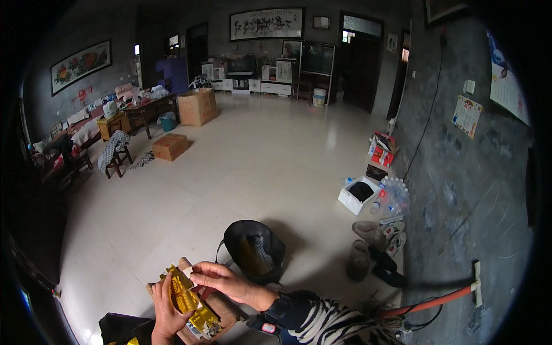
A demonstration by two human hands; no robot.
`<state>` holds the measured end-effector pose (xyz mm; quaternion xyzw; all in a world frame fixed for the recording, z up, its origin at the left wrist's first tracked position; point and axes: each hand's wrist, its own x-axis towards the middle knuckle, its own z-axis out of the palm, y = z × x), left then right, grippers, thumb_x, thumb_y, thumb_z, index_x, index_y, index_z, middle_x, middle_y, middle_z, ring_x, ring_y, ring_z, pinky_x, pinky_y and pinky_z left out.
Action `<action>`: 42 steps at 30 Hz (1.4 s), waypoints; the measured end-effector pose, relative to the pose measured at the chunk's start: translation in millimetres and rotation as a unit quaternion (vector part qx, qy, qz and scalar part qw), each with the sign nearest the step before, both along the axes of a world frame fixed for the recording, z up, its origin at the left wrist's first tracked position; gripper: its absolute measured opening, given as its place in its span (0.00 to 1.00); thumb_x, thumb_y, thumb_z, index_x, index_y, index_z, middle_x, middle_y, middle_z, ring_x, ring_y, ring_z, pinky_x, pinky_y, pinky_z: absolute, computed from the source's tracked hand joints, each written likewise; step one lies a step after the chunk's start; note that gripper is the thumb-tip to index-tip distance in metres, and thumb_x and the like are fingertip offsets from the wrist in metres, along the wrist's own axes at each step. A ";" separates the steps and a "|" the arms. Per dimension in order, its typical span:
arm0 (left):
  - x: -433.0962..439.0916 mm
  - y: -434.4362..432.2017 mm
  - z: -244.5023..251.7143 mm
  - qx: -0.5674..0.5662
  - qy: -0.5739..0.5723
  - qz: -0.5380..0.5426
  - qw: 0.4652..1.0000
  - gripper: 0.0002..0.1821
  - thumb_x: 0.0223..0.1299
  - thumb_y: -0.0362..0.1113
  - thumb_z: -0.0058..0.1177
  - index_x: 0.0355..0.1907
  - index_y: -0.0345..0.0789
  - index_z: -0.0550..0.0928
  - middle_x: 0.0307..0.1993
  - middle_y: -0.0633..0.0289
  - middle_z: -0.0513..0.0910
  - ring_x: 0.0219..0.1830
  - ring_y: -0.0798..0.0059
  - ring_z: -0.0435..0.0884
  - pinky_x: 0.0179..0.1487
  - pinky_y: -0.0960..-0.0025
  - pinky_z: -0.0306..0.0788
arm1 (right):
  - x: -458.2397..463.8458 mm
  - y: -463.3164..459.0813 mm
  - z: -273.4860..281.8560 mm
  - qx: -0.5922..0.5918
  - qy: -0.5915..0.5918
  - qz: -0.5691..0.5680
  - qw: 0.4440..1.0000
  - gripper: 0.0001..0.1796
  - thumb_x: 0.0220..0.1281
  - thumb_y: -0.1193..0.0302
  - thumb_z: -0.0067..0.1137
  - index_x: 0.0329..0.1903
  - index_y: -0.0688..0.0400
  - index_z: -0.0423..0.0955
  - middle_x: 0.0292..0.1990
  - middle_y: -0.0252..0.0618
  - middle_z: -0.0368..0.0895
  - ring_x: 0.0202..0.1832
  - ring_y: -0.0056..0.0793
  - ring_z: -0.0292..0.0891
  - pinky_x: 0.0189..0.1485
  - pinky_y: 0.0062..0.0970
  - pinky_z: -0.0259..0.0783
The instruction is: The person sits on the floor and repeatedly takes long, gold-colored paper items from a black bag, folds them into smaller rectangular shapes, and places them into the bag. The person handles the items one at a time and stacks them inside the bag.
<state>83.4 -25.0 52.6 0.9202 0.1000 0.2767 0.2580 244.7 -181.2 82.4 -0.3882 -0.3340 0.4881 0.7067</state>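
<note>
My left hand (163, 308) grips a gold printed paperboard carton (183, 295) by its side. At the carton's upper end, the thumb and fingers of my right hand (226, 281) hold a white end flap (188, 272). More gold cartons (205, 321), seemingly flat, lie just below on a brown wooden surface (229, 307), partly hidden by my hands. Beyond my right hand a black open-topped bag (254, 250) stands on the floor with a stack of flat pieces inside. A black bag (125, 325) with yellow pieces in it is at the lower left.
Several shoes (375, 254) sit by the right wall, near a white foam box (359, 196) and plastic bottles (393, 196). An orange-red pipe (431, 301) juts out at the lower right. Cardboard boxes (170, 147) and a cloth-draped stool (115, 153) stand farther left.
</note>
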 end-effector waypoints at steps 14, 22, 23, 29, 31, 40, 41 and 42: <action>4.3 3.9 9.2 0.088 0.074 -0.002 0.993 0.58 0.30 0.39 0.76 0.70 0.35 0.62 0.59 0.47 0.68 0.60 0.47 0.67 0.66 0.54 0.63 | 11.6 -4.6 1.5 -0.121 -0.088 -0.053 0.987 0.16 0.70 0.73 0.52 0.57 0.64 0.72 0.48 0.38 0.81 0.49 0.22 0.78 0.46 0.21 0.76; -13.7 23.5 -7.9 0.098 0.032 0.022 0.994 0.55 0.34 0.40 0.75 0.70 0.36 0.63 0.58 0.49 0.69 0.59 0.49 0.68 0.66 0.54 0.64 | -4.4 22.6 -10.8 -0.166 -0.062 -0.062 0.982 0.14 0.67 0.78 0.55 0.54 0.65 0.74 0.43 0.37 0.83 0.42 0.20 0.80 0.44 0.21 0.78; -16.1 24.4 -8.1 0.093 0.017 0.025 0.995 0.55 0.33 0.39 0.74 0.70 0.36 0.63 0.58 0.49 0.69 0.60 0.49 0.67 0.66 0.53 0.63 | -8.8 26.2 -13.9 -0.169 -0.063 -0.066 0.981 0.14 0.66 0.78 0.56 0.54 0.65 0.74 0.43 0.36 0.83 0.43 0.20 0.80 0.45 0.20 0.77; -25.9 27.5 -7.2 0.128 0.017 0.037 0.991 0.53 0.32 0.37 0.73 0.68 0.35 0.66 0.56 0.50 0.71 0.61 0.48 0.67 0.67 0.52 0.63 | -32.9 38.8 -33.5 -0.181 -0.090 -0.094 0.975 0.11 0.63 0.77 0.60 0.48 0.64 0.80 0.43 0.31 0.83 0.43 0.17 0.77 0.46 0.20 0.71; -28.5 27.1 -6.7 0.116 0.022 0.030 0.993 0.53 0.32 0.37 0.73 0.68 0.35 0.65 0.55 0.50 0.72 0.61 0.48 0.68 0.66 0.53 0.64 | -31.7 38.7 -36.9 -0.184 -0.109 -0.101 0.972 0.09 0.64 0.77 0.59 0.46 0.64 0.81 0.41 0.30 0.83 0.41 0.15 0.76 0.44 0.20 0.71; -32.0 24.2 -5.3 0.106 0.043 0.012 0.993 0.50 0.29 0.37 0.74 0.64 0.32 0.68 0.47 0.52 0.74 0.50 0.53 0.73 0.56 0.59 0.71 | -3.0 41.0 -42.5 -0.236 -0.248 -0.103 0.934 0.06 0.62 0.78 0.60 0.40 0.66 0.82 0.32 0.28 0.82 0.32 0.12 0.73 0.33 0.18 0.69; -31.8 23.9 -5.9 0.104 0.053 0.008 0.993 0.49 0.29 0.37 0.74 0.62 0.31 0.69 0.45 0.53 0.74 0.48 0.53 0.74 0.55 0.60 0.71 | -0.8 41.6 -42.7 -0.265 -0.251 -0.104 0.925 0.06 0.62 0.78 0.60 0.39 0.66 0.82 0.32 0.28 0.82 0.31 0.12 0.73 0.32 0.18 0.69; -31.4 23.7 -6.8 0.103 0.062 0.003 0.993 0.48 0.29 0.37 0.74 0.61 0.31 0.70 0.44 0.53 0.75 0.46 0.54 0.74 0.53 0.61 0.72 | -2.6 41.6 -44.8 -0.190 -0.200 -0.092 0.957 0.05 0.62 0.78 0.59 0.38 0.66 0.82 0.30 0.29 0.82 0.28 0.13 0.73 0.29 0.17 0.69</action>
